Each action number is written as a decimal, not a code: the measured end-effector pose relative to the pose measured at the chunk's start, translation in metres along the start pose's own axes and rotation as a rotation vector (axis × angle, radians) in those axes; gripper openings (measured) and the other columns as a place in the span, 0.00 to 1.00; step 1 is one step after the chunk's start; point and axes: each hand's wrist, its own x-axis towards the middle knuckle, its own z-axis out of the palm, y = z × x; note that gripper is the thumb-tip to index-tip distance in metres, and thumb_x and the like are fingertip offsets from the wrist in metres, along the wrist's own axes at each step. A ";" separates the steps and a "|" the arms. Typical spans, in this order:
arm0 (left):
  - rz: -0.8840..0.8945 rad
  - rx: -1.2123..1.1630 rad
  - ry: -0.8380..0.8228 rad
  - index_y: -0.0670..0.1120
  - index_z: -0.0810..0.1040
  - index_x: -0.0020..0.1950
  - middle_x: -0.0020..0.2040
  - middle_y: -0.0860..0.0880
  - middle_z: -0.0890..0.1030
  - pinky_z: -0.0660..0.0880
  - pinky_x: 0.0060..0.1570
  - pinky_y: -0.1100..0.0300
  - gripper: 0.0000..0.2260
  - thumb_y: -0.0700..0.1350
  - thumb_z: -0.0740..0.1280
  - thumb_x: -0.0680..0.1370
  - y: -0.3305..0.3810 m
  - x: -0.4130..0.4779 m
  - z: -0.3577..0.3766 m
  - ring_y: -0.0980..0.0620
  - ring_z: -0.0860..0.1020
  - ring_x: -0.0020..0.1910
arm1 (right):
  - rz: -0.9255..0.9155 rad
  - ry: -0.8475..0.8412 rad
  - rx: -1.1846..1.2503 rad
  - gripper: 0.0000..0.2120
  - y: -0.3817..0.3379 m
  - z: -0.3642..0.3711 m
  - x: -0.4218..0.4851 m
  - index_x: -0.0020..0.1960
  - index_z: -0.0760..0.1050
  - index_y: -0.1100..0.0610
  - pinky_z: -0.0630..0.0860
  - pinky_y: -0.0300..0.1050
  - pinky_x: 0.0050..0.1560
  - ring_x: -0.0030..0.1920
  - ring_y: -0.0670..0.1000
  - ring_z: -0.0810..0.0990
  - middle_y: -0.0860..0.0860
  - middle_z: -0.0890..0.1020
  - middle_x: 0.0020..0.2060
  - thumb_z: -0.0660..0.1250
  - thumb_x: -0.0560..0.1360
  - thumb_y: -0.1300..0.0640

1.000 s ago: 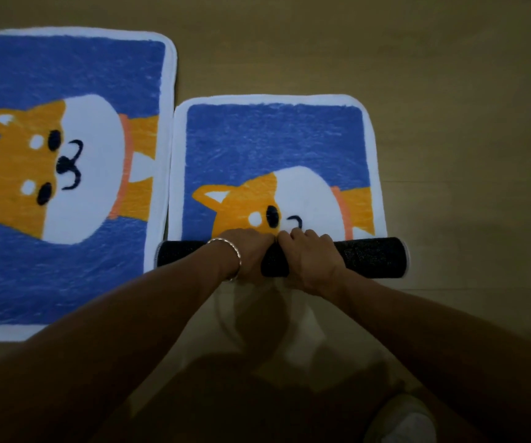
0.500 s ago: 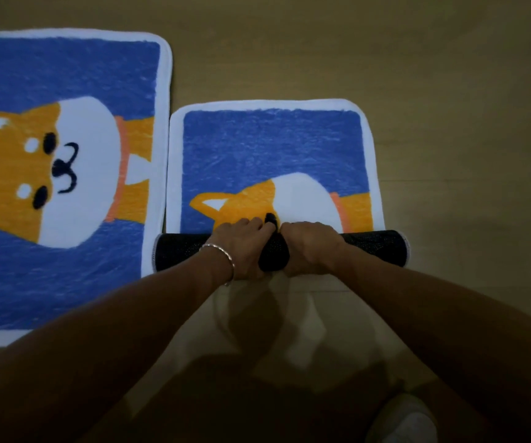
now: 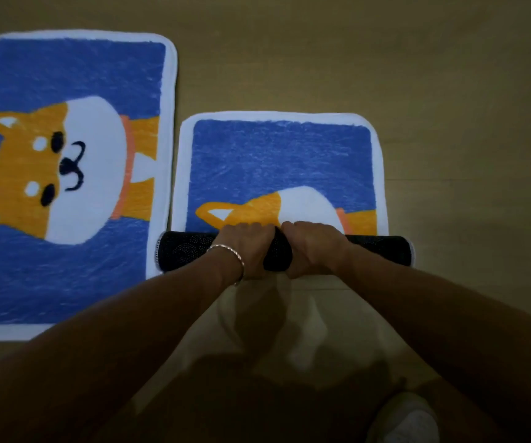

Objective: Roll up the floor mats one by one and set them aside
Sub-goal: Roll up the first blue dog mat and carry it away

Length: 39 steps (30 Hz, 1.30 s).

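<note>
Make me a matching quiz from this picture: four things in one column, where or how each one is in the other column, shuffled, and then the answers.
Column one:
1. mat on the left
2. mat on the right
3. bracelet
4. white shoe

Column two:
A. around the left wrist
B. partly rolled, black underside outward
C. at the bottom right edge of the view
D. spread fully flat

Pairs: 1-D, 2-B, 3-A, 4-C
</note>
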 end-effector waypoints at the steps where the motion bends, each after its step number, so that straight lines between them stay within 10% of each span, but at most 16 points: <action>1: 0.000 -0.043 -0.055 0.47 0.67 0.63 0.57 0.46 0.76 0.68 0.43 0.56 0.24 0.57 0.68 0.72 -0.002 0.004 -0.004 0.44 0.76 0.54 | -0.014 0.063 -0.055 0.33 -0.001 0.004 -0.003 0.66 0.63 0.55 0.68 0.51 0.55 0.58 0.57 0.74 0.55 0.73 0.59 0.72 0.68 0.46; 18: -0.053 -0.118 -0.081 0.47 0.66 0.65 0.58 0.45 0.75 0.72 0.47 0.54 0.29 0.58 0.70 0.70 -0.005 0.003 -0.014 0.45 0.76 0.55 | 0.020 0.237 -0.211 0.30 -0.009 0.012 -0.006 0.65 0.62 0.54 0.66 0.54 0.56 0.58 0.57 0.72 0.54 0.71 0.59 0.70 0.69 0.45; 22: -0.004 0.039 0.079 0.48 0.59 0.72 0.62 0.46 0.71 0.70 0.51 0.52 0.33 0.58 0.66 0.71 -0.004 -0.009 -0.001 0.43 0.73 0.58 | 0.001 0.053 -0.021 0.28 -0.007 -0.008 -0.001 0.62 0.67 0.54 0.70 0.48 0.52 0.56 0.55 0.75 0.52 0.76 0.56 0.73 0.68 0.47; 30: 0.028 -0.178 -0.235 0.52 0.71 0.60 0.55 0.49 0.79 0.74 0.49 0.56 0.25 0.57 0.72 0.67 -0.008 0.009 -0.022 0.47 0.78 0.53 | -0.013 0.145 -0.094 0.36 -0.004 0.007 -0.008 0.67 0.62 0.54 0.65 0.56 0.62 0.61 0.57 0.70 0.54 0.71 0.61 0.73 0.66 0.42; 36: 0.031 -0.029 0.060 0.49 0.65 0.65 0.58 0.47 0.74 0.72 0.48 0.53 0.30 0.59 0.69 0.69 -0.009 -0.008 -0.004 0.45 0.75 0.56 | 0.036 -0.016 0.063 0.30 -0.003 -0.005 0.005 0.61 0.68 0.53 0.72 0.47 0.49 0.54 0.54 0.77 0.53 0.77 0.56 0.74 0.64 0.43; 39: 0.007 -0.031 -0.033 0.48 0.66 0.64 0.57 0.46 0.76 0.72 0.47 0.54 0.30 0.60 0.70 0.69 -0.006 0.000 -0.009 0.45 0.77 0.55 | -0.025 0.168 -0.071 0.32 -0.004 0.004 -0.008 0.64 0.65 0.55 0.69 0.51 0.56 0.58 0.56 0.72 0.54 0.72 0.58 0.72 0.66 0.43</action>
